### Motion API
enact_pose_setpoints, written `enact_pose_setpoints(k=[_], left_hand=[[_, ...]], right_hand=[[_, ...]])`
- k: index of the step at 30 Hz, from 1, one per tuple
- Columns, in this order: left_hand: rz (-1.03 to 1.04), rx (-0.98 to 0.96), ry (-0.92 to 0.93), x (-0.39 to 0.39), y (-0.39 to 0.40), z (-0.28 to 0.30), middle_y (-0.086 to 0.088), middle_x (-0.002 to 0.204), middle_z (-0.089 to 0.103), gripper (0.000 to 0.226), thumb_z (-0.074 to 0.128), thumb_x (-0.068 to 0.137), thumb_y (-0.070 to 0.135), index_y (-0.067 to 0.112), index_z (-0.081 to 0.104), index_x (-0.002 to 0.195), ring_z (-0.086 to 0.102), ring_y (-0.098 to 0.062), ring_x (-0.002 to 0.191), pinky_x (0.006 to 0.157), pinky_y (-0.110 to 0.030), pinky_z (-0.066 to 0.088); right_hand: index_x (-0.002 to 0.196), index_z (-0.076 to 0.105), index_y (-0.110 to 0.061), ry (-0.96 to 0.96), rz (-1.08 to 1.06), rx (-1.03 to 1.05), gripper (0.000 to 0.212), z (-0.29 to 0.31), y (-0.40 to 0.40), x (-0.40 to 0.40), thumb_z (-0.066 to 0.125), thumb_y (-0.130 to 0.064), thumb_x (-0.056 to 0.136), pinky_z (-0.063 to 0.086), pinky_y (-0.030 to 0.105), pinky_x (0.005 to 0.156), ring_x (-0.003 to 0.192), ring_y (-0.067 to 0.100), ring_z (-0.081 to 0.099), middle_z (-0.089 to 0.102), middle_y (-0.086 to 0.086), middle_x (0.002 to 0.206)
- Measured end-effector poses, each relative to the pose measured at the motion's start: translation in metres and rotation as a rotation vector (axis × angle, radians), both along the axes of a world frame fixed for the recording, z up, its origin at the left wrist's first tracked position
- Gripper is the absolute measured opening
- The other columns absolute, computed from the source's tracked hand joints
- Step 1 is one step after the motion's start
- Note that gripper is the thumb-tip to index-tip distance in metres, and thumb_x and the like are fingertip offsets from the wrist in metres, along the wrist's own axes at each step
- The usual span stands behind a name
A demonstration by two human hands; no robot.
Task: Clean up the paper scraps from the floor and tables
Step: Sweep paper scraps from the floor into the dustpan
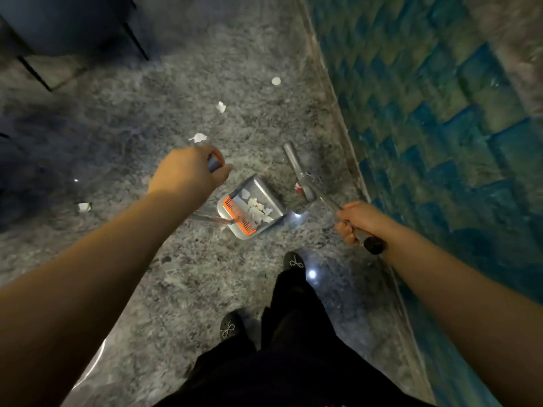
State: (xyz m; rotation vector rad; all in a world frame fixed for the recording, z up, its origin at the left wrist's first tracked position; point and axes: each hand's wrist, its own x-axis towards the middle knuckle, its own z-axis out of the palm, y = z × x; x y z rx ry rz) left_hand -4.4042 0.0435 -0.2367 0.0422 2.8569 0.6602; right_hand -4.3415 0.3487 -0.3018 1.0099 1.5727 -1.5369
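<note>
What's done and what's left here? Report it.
Done: several paper scraps lie in the dustpan. In hand: the left hand grips the dustpan handle, the right hand the broom handle. Left: scraps on the floor.

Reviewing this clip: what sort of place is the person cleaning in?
Probably an indoor public or commercial space, perhaps a lobby or eatery. Polished grey stone floor, a wall of glossy blue tiles above a stone skirting, and dark thin-legged furniture at top left suggest it.
</note>
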Motion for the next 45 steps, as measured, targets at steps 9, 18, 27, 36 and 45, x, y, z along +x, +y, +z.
enact_pose_setpoints(k=[9, 18, 27, 36, 45], left_hand=[[-0.074, -0.088, -0.050, -0.104, 0.092, -0.011, 0.000, 0.073, 0.052, 0.021, 0.064, 0.088, 0.045, 0.027, 0.056, 0.082, 0.050, -0.024, 0.071, 0.061, -0.031, 0.037], [-0.073, -0.173, -0.052, -0.143, 0.101, -0.015, -0.001, 0.078, 0.057, 0.021, 0.061, 0.088, 0.048, 0.027, 0.061, 0.087, 0.053, -0.024, 0.074, 0.061, -0.030, 0.040], [-0.047, -0.196, -0.006, -0.135, 0.108, -0.014, -0.004, 0.078, 0.062, 0.024, 0.061, 0.086, 0.049, 0.026, 0.064, 0.093, 0.056, -0.027, 0.073, 0.062, -0.034, 0.048], [0.058, -0.109, -0.026, -0.114, 0.071, -0.007, -0.006, 0.082, 0.064, 0.018, 0.066, 0.086, 0.043, 0.025, 0.064, 0.090, 0.061, -0.030, 0.081, 0.068, -0.034, 0.049], [0.379, -0.024, 0.045, -0.023, -0.031, -0.002, 0.010, 0.064, 0.052, 0.013, 0.070, 0.083, 0.040, 0.028, 0.065, 0.085, 0.052, -0.016, 0.067, 0.061, -0.026, 0.037]], right_hand=[[0.085, 0.045, -0.007, -0.061, 0.026, 0.083, 0.018, -0.020, 0.091, -0.083, 0.036, -0.001, 0.099, 0.029, 0.015, 0.032, 0.029, 0.010, 0.034, 0.040, 0.007, 0.051], [0.085, 0.046, -0.005, -0.165, 0.185, 0.179, 0.018, -0.040, 0.111, -0.133, 0.035, -0.004, 0.099, 0.030, 0.016, 0.032, 0.032, 0.012, 0.036, 0.041, 0.008, 0.058], [0.086, 0.042, -0.005, -0.210, 0.279, -0.015, 0.015, -0.047, 0.072, -0.119, 0.033, -0.002, 0.097, 0.030, 0.017, 0.034, 0.030, 0.011, 0.034, 0.040, 0.004, 0.042], [0.094, 0.044, -0.010, -0.226, 0.292, -0.120, 0.010, -0.018, 0.031, -0.105, 0.037, -0.007, 0.101, 0.031, 0.014, 0.035, 0.034, 0.006, 0.037, 0.042, 0.004, 0.056], [0.084, 0.044, -0.012, -0.116, 0.404, -0.032, 0.020, 0.011, -0.045, -0.095, 0.035, -0.001, 0.099, 0.031, 0.014, 0.034, 0.031, 0.008, 0.036, 0.042, 0.006, 0.052]])
